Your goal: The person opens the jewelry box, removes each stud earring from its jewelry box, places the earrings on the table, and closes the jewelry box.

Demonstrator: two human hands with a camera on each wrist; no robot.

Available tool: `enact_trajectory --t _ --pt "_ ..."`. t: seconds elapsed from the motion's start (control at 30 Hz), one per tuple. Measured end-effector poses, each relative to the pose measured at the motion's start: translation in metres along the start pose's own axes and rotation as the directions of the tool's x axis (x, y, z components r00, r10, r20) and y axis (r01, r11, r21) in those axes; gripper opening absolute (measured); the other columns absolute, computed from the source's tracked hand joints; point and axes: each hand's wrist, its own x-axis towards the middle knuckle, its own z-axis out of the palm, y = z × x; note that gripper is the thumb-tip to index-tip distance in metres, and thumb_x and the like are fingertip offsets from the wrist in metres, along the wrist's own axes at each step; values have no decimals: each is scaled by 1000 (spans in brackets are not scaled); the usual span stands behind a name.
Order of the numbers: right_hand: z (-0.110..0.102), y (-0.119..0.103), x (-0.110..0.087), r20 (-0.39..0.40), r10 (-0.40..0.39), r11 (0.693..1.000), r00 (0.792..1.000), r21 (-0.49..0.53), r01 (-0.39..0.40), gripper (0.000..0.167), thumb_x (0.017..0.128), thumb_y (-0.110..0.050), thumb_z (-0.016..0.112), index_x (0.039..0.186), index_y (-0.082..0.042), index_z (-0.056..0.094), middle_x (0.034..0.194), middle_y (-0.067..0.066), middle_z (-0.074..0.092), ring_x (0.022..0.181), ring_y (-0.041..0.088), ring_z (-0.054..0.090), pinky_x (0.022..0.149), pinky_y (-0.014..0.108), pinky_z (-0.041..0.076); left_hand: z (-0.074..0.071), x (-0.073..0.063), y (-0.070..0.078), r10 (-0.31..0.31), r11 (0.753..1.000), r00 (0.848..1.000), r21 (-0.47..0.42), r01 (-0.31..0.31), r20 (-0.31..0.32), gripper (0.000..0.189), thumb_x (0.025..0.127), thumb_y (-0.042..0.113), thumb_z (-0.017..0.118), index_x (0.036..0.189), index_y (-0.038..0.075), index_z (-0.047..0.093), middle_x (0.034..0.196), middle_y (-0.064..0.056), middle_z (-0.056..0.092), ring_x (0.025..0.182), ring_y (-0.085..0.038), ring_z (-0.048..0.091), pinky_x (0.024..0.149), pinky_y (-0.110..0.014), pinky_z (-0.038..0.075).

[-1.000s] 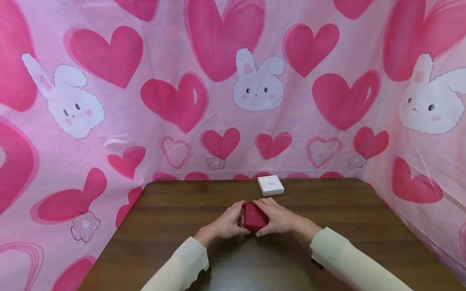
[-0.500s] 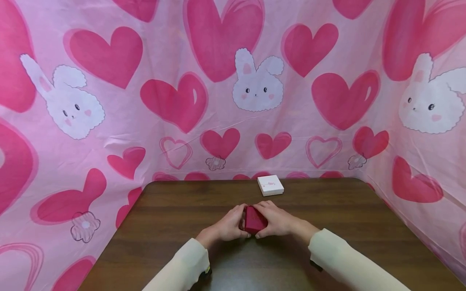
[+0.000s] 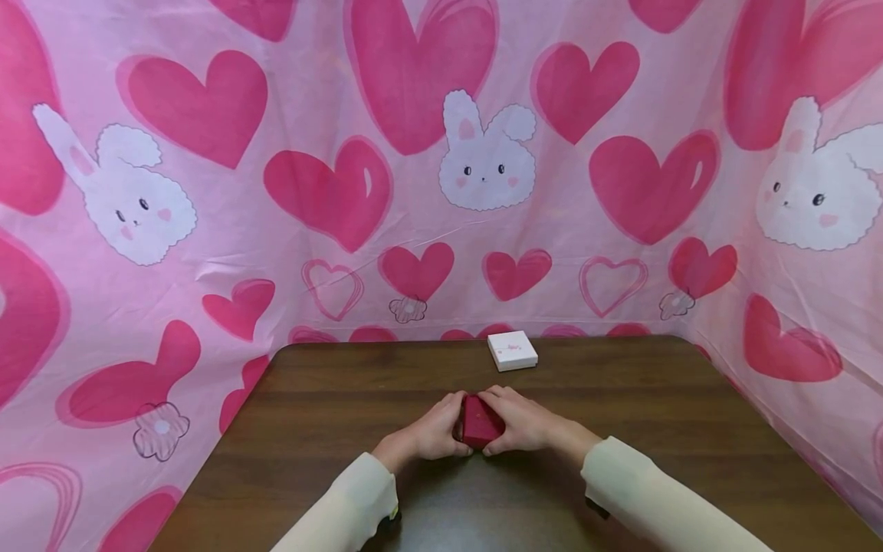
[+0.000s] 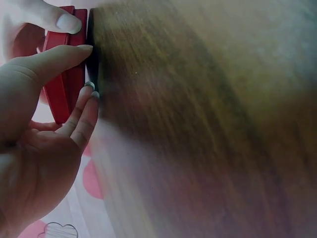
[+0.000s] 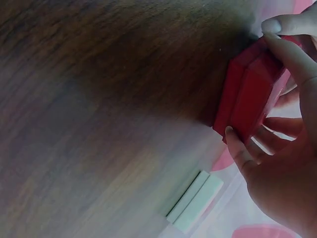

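A small red box (image 3: 481,422) with bevelled top edges sits at the middle of the table, between both hands. My left hand (image 3: 439,428) holds its left side, thumb at the near edge and fingers toward the far edge. On the right side, my right hand (image 3: 520,418) grips the box with thumb and fingers spread along it. In the left wrist view the two thumbs lie close together at the near end of the red box (image 4: 60,96). A seam runs along the side of the red box (image 5: 247,94) in the right wrist view; the lid looks closed.
Beyond the hands, a flat white box (image 3: 513,351) with pink print lies near the far edge of the brown wooden table (image 3: 331,383). A pink cloth (image 3: 414,222) with hearts and rabbits hangs around the back and sides.
Both hands and the red box have shifted slightly toward me. The grip on the box looks much the same, and the white box has stayed in place.
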Motion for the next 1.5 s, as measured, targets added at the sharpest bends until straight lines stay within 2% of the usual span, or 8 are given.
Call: enact_trajectory --t 0.13,0.3,0.57,0.63,0.77,0.87,1.07,1.5 --pt "2 3 0 2 -14 1000 1000 23 14 87 76 -39 89 145 -4 48 132 5 53 114 20 49 90 40 52 10 7 -22 -22 1000 1000 9 22 -2 91 75 30 92 145 10 37 126 0 50 108 -10 50 94 -32 49" --pt "5 6 -2 -22 -56 998 998 42 57 88 75 -36 90 143 1 49 132 8 53 114 22 50 92 39 50 10 8 -26 -36 999 999 -13 37 13 97 72 35 94 146 10 37 127 -1 50 111 -13 51 97 -34 50" --pt "8 8 -3 -30 -60 996 998 70 62 89 75 -36 90 143 3 48 131 8 53 114 22 51 93 40 50 -4 1 -3 -36 999 998 8 35 59 91 75 32 92 144 6 39 127 -6 50 109 -18 52 96 -39 52" --pt "8 9 -3 -22 -57 995 998 75 58 88 76 -36 89 144 1 48 131 7 53 115 21 51 94 40 50 -3 0 -3 -34 999 998 15 33 51 89 75 32 92 143 6 40 125 -4 50 109 -15 51 96 -38 51" --pt "8 10 -3 -15 -51 995 999 88 52 88 77 -37 89 145 0 46 130 5 52 115 20 50 93 39 50 -7 -4 9 -107 994 991 20 106 77 87 78 27 90 146 9 38 128 -1 48 113 -13 50 102 -36 48" --pt "8 11 -3 -15 -51 995 999 91 52 88 77 -36 89 145 0 46 130 5 52 115 20 50 93 39 50 -11 -7 18 -133 991 985 20 131 112 91 79 19 90 150 8 35 131 -3 46 110 -12 51 100 -30 47" --pt "7 9 -6 -7 -51 993 999 103 52 87 76 -35 89 144 -1 47 132 6 52 117 22 50 94 41 49 -13 -12 19 -103 994 984 -25 108 143 91 81 10 87 153 6 31 133 -5 43 99 -8 56 90 -23 50" --pt "4 10 -6 -12 -55 995 998 86 56 89 76 -35 89 148 -6 45 138 4 51 122 21 48 97 44 51 -15 -13 19 -132 989 979 -48 141 155 95 85 14 84 158 8 24 134 -2 42 104 -10 53 96 -26 49"
